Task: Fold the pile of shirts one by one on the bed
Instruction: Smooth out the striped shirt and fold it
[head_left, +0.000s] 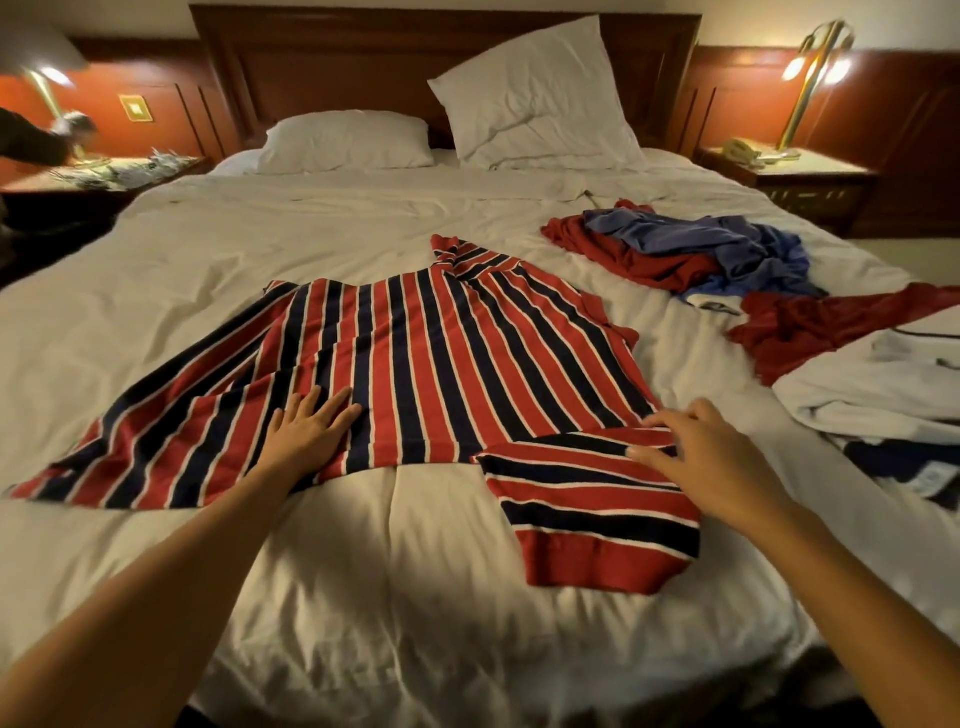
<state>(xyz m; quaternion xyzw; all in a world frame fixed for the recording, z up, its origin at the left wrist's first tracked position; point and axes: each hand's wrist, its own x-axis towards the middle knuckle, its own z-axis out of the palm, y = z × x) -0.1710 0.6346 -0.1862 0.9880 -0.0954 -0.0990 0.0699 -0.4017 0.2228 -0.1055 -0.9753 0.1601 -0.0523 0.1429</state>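
Centrally in the frame, the striped shirt (415, 353) is spread flat on the bed (363, 545). It is pressed by the left hand (309, 434), fingers straight and released. The lower-right sleeve (587, 519) is touched by the right hand (711, 457), fingers relaxed, nothing grasped. The pile of shirts (675, 254) is heaped at upper right.

A flat pillow (345, 140) is laid at the wooden headboard (337, 67), and a second pillow (535, 93) is propped upright against it. A lit brass lamp (810, 78) and a pale telephone (743, 150) are placed on the right nightstand (821, 179). Another lit lamp (44, 78) is seen above the left nightstand (31, 183), where small cluttered items (130, 166) are spread and a person (36, 137) is bent over. A brass wall plate (136, 108) is fixed nearby.
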